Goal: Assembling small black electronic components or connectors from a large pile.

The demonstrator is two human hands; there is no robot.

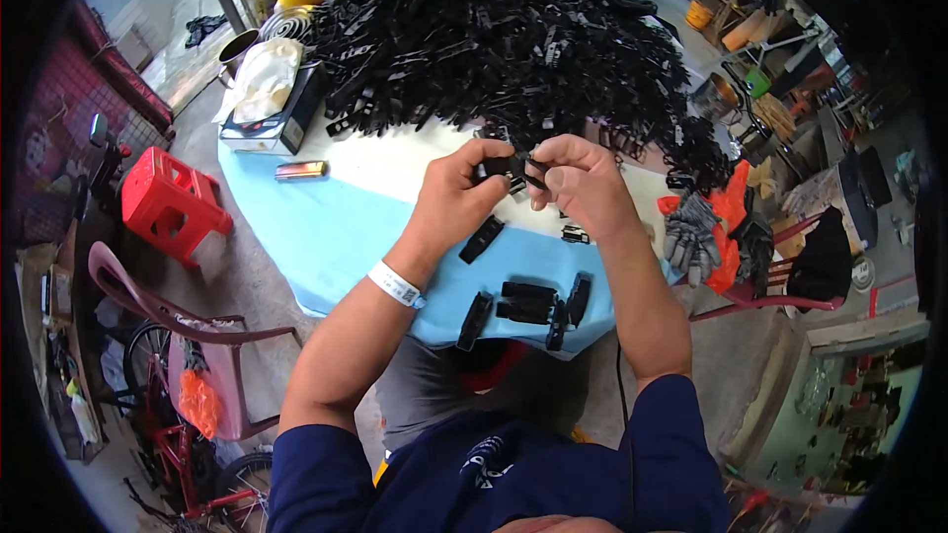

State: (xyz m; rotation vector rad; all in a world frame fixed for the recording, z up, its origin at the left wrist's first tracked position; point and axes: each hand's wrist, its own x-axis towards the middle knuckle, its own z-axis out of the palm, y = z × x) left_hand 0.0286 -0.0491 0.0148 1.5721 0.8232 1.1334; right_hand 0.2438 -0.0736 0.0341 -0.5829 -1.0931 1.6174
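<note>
Over the middle of the table, my left hand and my right hand meet at the fingertips. Both pinch a small black plastic part, partly hidden by the fingers. Just beyond them rises a large heap of similar black plastic pieces. A single black piece lies below my left hand, and a small part with shiny metal rests below my right wrist. Several black assembled-looking pieces are grouped by the table's near edge.
The table has a light-blue cover. At its left are a box with a pale cloth on top and an orange cylinder. Grey gloves hang at the right edge. A red stool and a chair stand left.
</note>
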